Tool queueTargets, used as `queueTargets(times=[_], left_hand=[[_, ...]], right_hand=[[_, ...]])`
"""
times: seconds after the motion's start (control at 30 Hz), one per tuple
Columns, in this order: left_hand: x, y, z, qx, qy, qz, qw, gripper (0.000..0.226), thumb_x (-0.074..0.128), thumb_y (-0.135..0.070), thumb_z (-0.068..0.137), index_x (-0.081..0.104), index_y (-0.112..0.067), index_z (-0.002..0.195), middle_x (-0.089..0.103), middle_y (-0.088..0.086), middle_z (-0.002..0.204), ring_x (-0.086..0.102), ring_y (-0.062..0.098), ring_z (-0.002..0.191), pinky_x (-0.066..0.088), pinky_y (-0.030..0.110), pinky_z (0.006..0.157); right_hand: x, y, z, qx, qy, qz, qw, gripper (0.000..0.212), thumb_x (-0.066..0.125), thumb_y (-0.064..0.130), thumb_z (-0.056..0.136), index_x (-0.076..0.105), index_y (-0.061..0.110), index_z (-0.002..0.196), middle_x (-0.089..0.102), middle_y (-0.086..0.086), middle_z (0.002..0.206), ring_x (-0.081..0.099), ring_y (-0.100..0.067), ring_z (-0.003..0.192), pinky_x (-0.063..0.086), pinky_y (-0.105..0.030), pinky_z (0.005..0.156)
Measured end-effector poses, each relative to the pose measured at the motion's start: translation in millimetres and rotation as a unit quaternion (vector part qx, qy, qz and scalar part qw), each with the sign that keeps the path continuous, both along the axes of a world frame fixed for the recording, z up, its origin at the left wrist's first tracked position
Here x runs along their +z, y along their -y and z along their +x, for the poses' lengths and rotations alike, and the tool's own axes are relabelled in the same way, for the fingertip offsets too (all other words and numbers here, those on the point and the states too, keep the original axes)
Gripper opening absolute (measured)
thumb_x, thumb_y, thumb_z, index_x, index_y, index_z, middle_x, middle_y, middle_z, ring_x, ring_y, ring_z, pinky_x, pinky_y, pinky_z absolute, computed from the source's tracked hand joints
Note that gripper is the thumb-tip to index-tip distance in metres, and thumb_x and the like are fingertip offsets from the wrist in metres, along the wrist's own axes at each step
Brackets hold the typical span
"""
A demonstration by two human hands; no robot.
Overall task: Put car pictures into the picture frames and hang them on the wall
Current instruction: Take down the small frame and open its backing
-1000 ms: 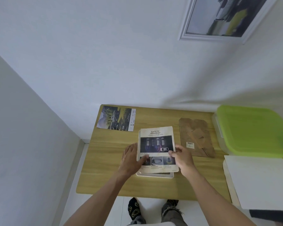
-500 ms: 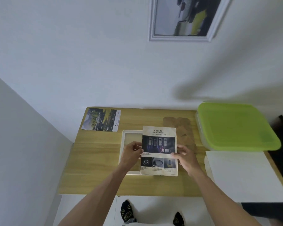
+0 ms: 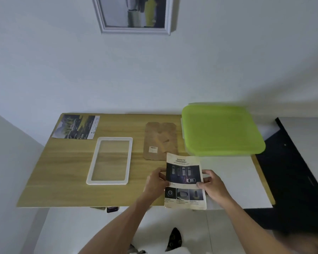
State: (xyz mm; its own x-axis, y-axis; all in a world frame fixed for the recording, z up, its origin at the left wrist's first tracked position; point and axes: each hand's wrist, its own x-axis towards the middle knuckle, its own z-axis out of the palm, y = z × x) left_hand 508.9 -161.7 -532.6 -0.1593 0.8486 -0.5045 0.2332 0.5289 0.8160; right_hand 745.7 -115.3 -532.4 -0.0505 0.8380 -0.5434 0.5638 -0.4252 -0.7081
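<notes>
Left hand (image 3: pixel 155 182) pinches left edge of car picture (image 3: pixel 184 182); right hand (image 3: pixel 212 186) pinches right edge, fingers curled round paper. Picture held just over table (image 3: pixel 62 171) front edge. White frame (image 3: pixel 109 161) flat on table, left of left hand, apart. Brown backing board (image 3: pixel 161 140) beyond hands. Green lid (image 3: pixel 220 130) beyond right hand. Second car picture (image 3: pixel 75 127) far left corner. Framed picture (image 3: pixel 134 14) on wall above.

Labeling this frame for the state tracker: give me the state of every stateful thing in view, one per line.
SAFETY car picture: held off the table, out of any frame
left hand: grips picture's left edge
right hand: pinches picture's right edge
white picture frame: flat on table, empty
brown backing board: flat, off the frame
second car picture: flat, unframed
green-lidded box: lid on
framed picture: hung on wall
</notes>
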Motion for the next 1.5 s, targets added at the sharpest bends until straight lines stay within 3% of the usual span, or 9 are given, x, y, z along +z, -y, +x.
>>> queueTargets(times=[0.17,0.33,0.47,0.53,0.67,0.93,1.13,1.33,1.5], left_hand=[[-5,-5,48,-0.029,-0.037,0.002,0.999,0.050,0.071,0.000,0.075,0.062,-0.018,0.121,0.065,-0.003,0.078,0.064,0.009,0.072,0.051,0.021,0.058],[-4,-17,82,-0.076,-0.089,0.021,0.993,0.054,0.067,-0.001,0.080,0.056,-0.017,0.130,0.061,-0.006,0.077,0.059,0.009,0.072,0.041,0.015,0.055],[-7,-24,97,-0.114,-0.165,0.028,0.979,0.046,0.065,-0.002,0.078,0.059,-0.014,0.122,0.061,0.005,0.103,0.060,0.022,0.088,0.053,0.028,0.070],[-13,-24,101,-0.148,-0.212,0.009,0.966,0.039,0.063,-0.005,0.080,0.056,-0.014,0.117,0.054,0.006,0.110,0.059,0.027,0.093,0.055,0.038,0.080],[-20,-21,102,-0.179,-0.242,-0.007,0.954,0.021,0.058,-0.006,0.086,0.058,-0.011,0.106,0.047,0.004,0.106,0.057,0.028,0.090,0.054,0.041,0.081],[-25,-21,95,-0.191,-0.222,0.007,0.956,0.029,0.062,-0.016,0.086,0.056,-0.015,0.114,0.048,0.004,0.108,0.056,0.027,0.095,0.053,0.039,0.084],[-21,-23,58,-0.162,-0.210,0.061,0.962,0.054,0.066,-0.023,0.088,0.049,-0.017,0.139,0.053,0.007,0.122,0.059,0.024,0.104,0.053,0.040,0.089],[0,-28,-20,-0.093,-0.225,0.110,0.964,0.051,0.068,-0.023,0.088,0.054,-0.016,0.136,0.058,0.005,0.119,0.062,0.023,0.102,0.053,0.035,0.083],[8,-30,-112,-0.036,-0.231,0.131,0.963,0.044,0.068,-0.019,0.087,0.060,-0.013,0.129,0.057,0.001,0.101,0.059,0.018,0.084,0.054,0.037,0.082]], right_hand=[[-3,1,48,0.010,0.049,0.013,0.999,0.053,0.074,0.011,0.084,0.052,0.021,0.131,0.066,-0.002,0.091,0.064,-0.010,0.083,0.041,-0.020,0.064],[-5,-7,74,0.030,0.095,0.049,0.994,0.056,0.069,0.013,0.090,0.045,0.016,0.141,0.064,0.002,0.096,0.061,-0.008,0.080,0.044,-0.018,0.064],[-13,-12,80,0.066,0.153,0.082,0.983,0.057,0.066,0.020,0.092,0.043,0.021,0.144,0.061,-0.007,0.118,0.062,-0.019,0.095,0.053,-0.034,0.085],[-16,-12,79,0.093,0.185,0.091,0.974,0.051,0.065,0.022,0.093,0.046,0.022,0.141,0.051,-0.009,0.119,0.059,-0.020,0.095,0.053,-0.032,0.082],[-22,-9,77,0.125,0.217,0.105,0.962,0.051,0.061,0.024,0.095,0.044,0.024,0.142,0.043,-0.006,0.119,0.061,-0.022,0.096,0.055,-0.033,0.079],[-23,-8,75,0.132,0.265,0.138,0.945,0.048,0.060,0.032,0.094,0.046,0.022,0.139,0.046,-0.006,0.124,0.060,-0.022,0.102,0.053,-0.032,0.068],[-9,-14,30,0.149,0.202,0.211,0.945,0.041,0.059,0.036,0.095,0.055,0.020,0.133,0.052,-0.003,0.121,0.060,-0.020,0.102,0.050,-0.031,0.073],[8,-25,-63,0.201,0.113,0.263,0.937,0.037,0.061,0.036,0.095,0.059,0.018,0.127,0.056,0.001,0.120,0.060,-0.014,0.105,0.049,-0.026,0.085],[20,-33,-156,0.224,0.080,0.281,0.930,0.032,0.062,0.034,0.095,0.062,0.017,0.122,0.058,-0.001,0.117,0.062,-0.012,0.099,0.048,-0.020,0.077]])
